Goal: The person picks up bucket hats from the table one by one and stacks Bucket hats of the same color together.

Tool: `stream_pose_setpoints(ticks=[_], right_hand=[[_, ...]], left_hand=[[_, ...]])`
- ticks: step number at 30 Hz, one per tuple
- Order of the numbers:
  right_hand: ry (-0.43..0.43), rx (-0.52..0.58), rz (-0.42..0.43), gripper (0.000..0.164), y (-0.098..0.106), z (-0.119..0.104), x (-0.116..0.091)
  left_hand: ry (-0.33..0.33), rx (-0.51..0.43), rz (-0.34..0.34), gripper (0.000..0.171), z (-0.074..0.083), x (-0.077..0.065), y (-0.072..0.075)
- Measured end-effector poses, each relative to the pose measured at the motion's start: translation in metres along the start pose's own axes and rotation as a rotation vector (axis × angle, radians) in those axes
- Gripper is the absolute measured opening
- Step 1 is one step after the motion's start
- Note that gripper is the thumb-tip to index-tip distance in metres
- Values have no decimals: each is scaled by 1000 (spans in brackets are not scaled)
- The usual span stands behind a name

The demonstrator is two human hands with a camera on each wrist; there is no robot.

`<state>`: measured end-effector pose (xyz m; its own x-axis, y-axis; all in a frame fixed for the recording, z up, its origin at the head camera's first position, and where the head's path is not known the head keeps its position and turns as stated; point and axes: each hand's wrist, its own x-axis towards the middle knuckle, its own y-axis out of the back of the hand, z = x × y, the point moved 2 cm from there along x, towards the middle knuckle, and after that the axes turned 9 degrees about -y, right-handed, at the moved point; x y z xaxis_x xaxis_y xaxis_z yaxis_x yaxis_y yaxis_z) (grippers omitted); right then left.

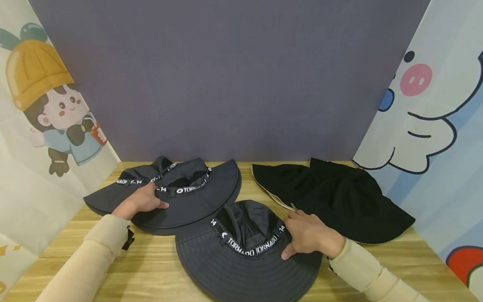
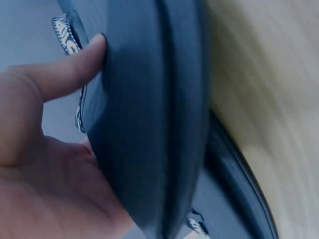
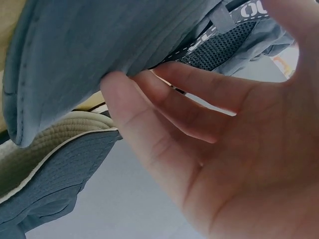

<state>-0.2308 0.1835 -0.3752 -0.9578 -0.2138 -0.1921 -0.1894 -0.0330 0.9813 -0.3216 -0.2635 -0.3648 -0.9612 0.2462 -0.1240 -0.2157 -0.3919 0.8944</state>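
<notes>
In the head view, a dark grey bucket hat (image 1: 249, 270) with a white-lettered black band lies at the front middle. My right hand (image 1: 311, 233) grips its right side, thumb on the brim and fingers at the far edge; the right wrist view shows those fingers (image 3: 149, 119) against the brim. At the left, similar grey bucket hats (image 1: 203, 212) lie overlapped, brims stacked. My left hand (image 1: 145, 199) holds them at the band, its thumb pressed on the brim in the left wrist view, the other fingers hidden behind the fabric (image 2: 134, 114).
A black bucket hat (image 1: 332, 193) with a pale brim edge lies at the back right, close to the right hand. Beneath everything is a wood-grain table (image 1: 151, 272). A grey panel (image 1: 241, 84) stands at the back, with cartoon-printed walls (image 1: 22, 176) on both sides.
</notes>
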Motion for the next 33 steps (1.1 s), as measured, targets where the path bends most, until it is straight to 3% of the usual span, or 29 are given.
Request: stream_pose_setpoints(ticks=[17,24,29,33], right_hand=[[57,2,-7,78,4,-3,-2],[49,45,-34,60,8,-2,7],[44,104,-50,42,14,3,18],[31,168,-60,52,23,9,28]], left_hand=[[-66,55,106,89,1,-4,0],[-64,97,137,83,3,-6,1],[-101,96,182,76,6,-8,0],[-135,95,229,69,7,-9,-1]])
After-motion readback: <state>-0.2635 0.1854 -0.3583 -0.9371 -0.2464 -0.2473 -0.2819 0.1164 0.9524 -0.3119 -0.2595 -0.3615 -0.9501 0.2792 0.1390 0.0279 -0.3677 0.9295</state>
